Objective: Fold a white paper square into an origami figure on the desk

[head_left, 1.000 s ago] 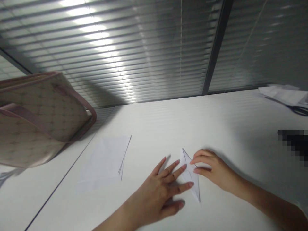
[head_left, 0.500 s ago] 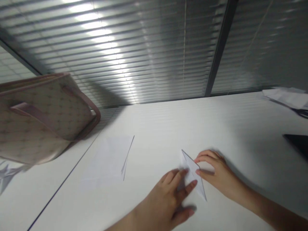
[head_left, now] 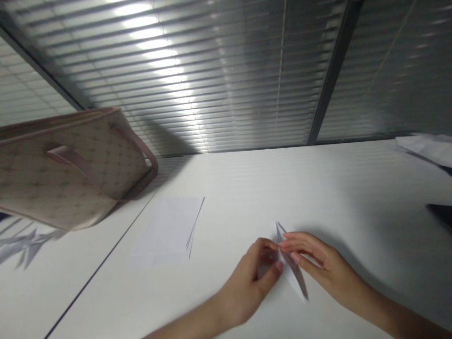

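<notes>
A white table (head_left: 282, 188) with a smooth surface is lying under grey slatted window blinds (head_left: 212, 80). On the left side, a beige tote bag (head_left: 70, 169) with a small diamond pattern and pink handles is hanging over the table edge. Near it, a thin stack of white paper sheets (head_left: 165, 230) is lying flat, and more loose paper (head_left: 429, 148) is lying at the far right. In the middle, a narrow pointed piece of folded white paper (head_left: 292, 268) is standing a little tilted on the table, between both hands. The left hand (head_left: 249, 282) is curling together and pinching the paper's upper part, and the right hand (head_left: 321, 263) is closing on it from the other side with its long fingers.
</notes>
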{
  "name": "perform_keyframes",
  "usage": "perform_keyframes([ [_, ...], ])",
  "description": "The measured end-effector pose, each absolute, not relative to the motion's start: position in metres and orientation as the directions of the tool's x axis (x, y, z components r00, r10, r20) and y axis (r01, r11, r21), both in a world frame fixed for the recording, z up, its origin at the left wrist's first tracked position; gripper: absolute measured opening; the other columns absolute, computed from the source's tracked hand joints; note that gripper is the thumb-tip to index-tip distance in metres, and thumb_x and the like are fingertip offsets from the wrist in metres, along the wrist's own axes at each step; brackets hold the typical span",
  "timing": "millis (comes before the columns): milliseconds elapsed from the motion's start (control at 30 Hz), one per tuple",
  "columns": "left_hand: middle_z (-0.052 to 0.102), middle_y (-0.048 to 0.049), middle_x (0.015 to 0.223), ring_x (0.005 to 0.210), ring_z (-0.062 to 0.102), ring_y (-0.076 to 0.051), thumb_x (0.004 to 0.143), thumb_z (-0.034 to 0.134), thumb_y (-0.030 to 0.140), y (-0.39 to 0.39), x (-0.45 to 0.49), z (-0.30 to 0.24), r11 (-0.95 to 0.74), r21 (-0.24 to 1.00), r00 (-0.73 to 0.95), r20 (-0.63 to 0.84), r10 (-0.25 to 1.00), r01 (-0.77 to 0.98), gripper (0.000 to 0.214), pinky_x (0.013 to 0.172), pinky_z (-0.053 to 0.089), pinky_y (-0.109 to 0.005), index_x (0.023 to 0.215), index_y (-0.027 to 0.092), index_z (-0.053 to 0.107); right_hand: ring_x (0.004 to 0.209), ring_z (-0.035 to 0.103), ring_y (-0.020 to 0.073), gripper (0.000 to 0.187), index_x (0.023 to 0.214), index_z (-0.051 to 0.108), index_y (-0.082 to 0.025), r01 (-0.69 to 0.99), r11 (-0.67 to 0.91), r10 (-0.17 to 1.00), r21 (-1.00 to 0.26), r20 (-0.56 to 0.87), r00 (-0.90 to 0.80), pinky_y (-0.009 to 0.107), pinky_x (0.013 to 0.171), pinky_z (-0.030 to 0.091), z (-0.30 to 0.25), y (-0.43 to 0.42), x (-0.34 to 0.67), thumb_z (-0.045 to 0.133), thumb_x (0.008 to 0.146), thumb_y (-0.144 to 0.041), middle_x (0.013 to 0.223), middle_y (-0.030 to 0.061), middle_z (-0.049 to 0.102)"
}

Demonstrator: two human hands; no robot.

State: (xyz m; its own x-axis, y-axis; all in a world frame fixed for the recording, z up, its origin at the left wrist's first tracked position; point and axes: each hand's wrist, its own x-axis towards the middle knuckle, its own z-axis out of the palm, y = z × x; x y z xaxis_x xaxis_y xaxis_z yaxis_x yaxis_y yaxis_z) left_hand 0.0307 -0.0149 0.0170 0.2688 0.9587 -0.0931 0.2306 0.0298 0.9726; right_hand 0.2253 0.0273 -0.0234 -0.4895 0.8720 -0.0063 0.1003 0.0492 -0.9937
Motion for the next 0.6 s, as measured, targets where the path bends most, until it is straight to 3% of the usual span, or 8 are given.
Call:
perform_keyframes([
  [67, 0.065, -0.0084, 0.103, 0.097, 0.062, -0.021, 0.086, 0.060, 0.027, -0.012, 0.036, 0.010, 0.130, 0.989, 0.184, -0.141, 0.973, 0.073, 0.019, 0.088, 0.047, -0.036, 0.101, 0.019, 0.051, 0.111, 0.061, 0.0165, 0.028, 0.122, 0.051, -0.026, 0.109, 0.081, 0.856, -0.991, 0.013, -0.516, 0.037, 0.100, 0.047, -0.026, 0.026, 0.225, 0.047, 0.094, -0.030, 0.118, 0.0077, 0.066],
  [200, 0.067, -0.0030, 0.087, 0.081, 0.063, -0.016, 0.081, 0.064, 0.022, -0.003, 0.044, -0.001, 0.166, 0.986, 0.064, -0.165, 0.984, -0.007, 0.028, 0.077, 0.047, -0.030, 0.101, 0.020, 0.045, 0.117, 0.057, 0.0168, 0.028, 0.121, 0.054, -0.029, 0.156, 0.235, 0.812, -0.959, 0.105, -0.574, 0.038, 0.102, 0.045, -0.027, 0.023, 0.225, 0.042, 0.096, -0.023, 0.123, 0.0056, 0.063],
  [333, 0.062, 0.0011, 0.075, 0.069, 0.058, -0.012, 0.075, 0.068, 0.016, 0.001, 0.044, -0.004, 0.191, 0.979, 0.009, -0.191, 0.982, -0.072, 0.034, 0.068, 0.045, -0.025, 0.101, 0.019, 0.046, 0.127, 0.047, 0.0194, 0.033, 0.125, 0.051, -0.032, 0.239, 0.410, 0.869, -0.880, 0.297, -0.396, 0.042, 0.110, 0.035, -0.024, 0.028, 0.229, 0.050, 0.093, -0.024, 0.130, 0.0042, 0.056],
  [433, 0.060, 0.0015, 0.076, 0.070, 0.057, -0.012, 0.074, 0.069, 0.020, 0.001, 0.041, 0.001, 0.220, 0.965, 0.034, -0.218, 0.975, -0.143, 0.038, 0.070, 0.045, -0.025, 0.104, 0.019, 0.047, 0.130, 0.043, 0.0207, 0.035, 0.128, 0.048, -0.033, 0.193, 0.369, 0.914, -0.909, 0.318, -0.253, 0.042, 0.111, 0.034, -0.025, 0.032, 0.232, 0.052, 0.093, -0.029, 0.137, 0.0040, 0.049],
  [600, 0.057, -0.0003, 0.087, 0.070, 0.058, -0.011, 0.074, 0.069, 0.024, -0.001, 0.038, 0.013, 0.283, 0.942, 0.125, -0.263, 0.957, -0.182, 0.042, 0.068, 0.049, -0.027, 0.110, 0.019, 0.047, 0.115, 0.056, 0.0192, 0.047, 0.130, 0.041, -0.035, 0.030, 0.175, 0.913, -0.984, 0.151, -0.380, 0.034, 0.095, 0.050, -0.032, 0.030, 0.228, 0.060, 0.088, -0.029, 0.133, 0.0046, 0.052],
])
